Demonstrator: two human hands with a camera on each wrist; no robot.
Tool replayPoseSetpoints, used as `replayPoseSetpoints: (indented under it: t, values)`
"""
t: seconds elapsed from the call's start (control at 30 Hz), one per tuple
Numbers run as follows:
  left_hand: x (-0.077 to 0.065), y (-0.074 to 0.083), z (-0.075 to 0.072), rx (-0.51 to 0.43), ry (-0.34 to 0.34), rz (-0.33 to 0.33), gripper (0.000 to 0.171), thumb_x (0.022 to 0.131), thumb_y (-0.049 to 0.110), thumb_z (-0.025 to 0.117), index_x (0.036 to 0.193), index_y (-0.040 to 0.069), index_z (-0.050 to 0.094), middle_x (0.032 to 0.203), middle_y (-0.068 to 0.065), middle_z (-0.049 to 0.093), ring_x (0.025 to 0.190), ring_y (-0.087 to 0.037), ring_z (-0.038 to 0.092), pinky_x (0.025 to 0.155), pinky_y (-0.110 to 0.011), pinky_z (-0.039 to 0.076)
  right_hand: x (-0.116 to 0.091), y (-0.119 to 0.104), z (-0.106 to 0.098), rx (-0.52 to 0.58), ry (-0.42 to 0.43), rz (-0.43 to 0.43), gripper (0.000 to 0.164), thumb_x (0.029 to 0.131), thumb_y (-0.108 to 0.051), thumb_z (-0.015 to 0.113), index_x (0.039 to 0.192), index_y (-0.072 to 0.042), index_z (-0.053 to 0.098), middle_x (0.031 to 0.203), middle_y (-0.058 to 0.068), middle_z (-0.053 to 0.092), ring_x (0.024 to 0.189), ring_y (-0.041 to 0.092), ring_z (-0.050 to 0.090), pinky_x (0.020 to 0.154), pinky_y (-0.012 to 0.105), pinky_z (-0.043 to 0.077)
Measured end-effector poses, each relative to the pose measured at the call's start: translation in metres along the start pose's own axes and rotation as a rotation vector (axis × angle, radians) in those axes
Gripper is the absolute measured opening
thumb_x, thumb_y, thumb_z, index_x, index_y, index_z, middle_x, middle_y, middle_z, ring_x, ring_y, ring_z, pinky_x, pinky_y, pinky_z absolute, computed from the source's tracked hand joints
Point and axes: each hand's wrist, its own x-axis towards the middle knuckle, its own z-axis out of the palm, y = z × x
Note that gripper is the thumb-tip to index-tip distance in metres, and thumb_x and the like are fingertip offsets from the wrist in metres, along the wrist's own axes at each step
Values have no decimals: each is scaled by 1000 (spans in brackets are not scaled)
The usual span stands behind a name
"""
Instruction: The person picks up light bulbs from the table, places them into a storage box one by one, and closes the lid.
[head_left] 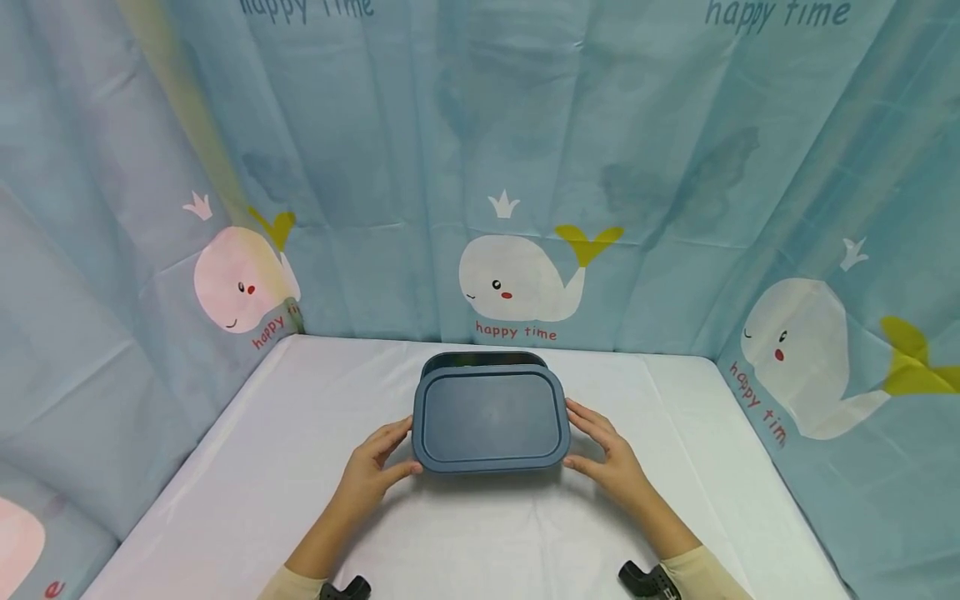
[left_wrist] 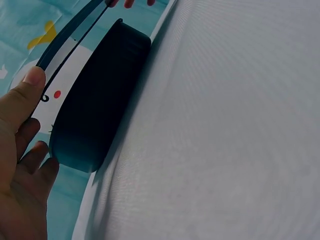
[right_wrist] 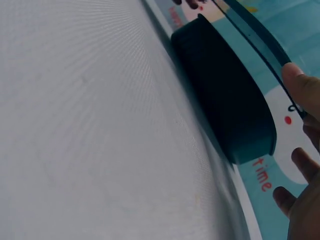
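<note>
A blue-grey rectangular lid [head_left: 491, 418] with rounded corners is held level between two hands. My left hand [head_left: 367, 468] grips its left edge, thumb at the near corner. At the opposite edge, my right hand [head_left: 617, 468] holds it the same way. Below the lid, a dark lunch box [left_wrist: 102, 100] stands on the table; its far rim [head_left: 483, 359] shows behind the lid in the head view. Both wrist views show a gap between the lid [right_wrist: 265, 42] and the box [right_wrist: 225, 95]. The lid hides most of the box's inside.
A white cloth covers the table [head_left: 247, 500]. Light blue curtains [head_left: 390, 275] printed with whales hang along the back and both sides, meeting the table edges. Black wrist devices [head_left: 648, 579] sit at both sleeves.
</note>
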Motion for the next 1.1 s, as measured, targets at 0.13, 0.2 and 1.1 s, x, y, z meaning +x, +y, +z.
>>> replayPoseSetpoints:
  t: [0.13, 0.2, 1.1]
  values:
    - [3, 1, 1, -35, -1, 22, 79, 82, 2, 82, 153, 4, 47, 161, -18, 40, 148, -8, 39, 114, -18, 37, 2, -2, 0, 8, 7, 14, 78, 78, -2, 87, 149, -5, 54, 160, 13, 44, 149, 31, 35, 118, 12, 27]
    - [5, 1, 1, -41, -5, 31, 79, 82, 1, 81, 153, 4, 46, 164, -17, 36, 150, -8, 36, 115, -17, 36, 3, -2, 0, -1, 14, 21, 78, 78, -3, 87, 149, -6, 54, 159, 12, 45, 149, 30, 36, 118, 12, 27]
    - [43, -18, -10, 109, -53, -181, 79, 86, 33, 81, 156, 19, 45, 164, -5, 37, 154, -26, 30, 118, -20, 30, 37, 10, 2, -38, -41, 196, 78, 81, -24, 88, 150, -13, 54, 160, 3, 45, 150, 31, 34, 120, 64, 27]
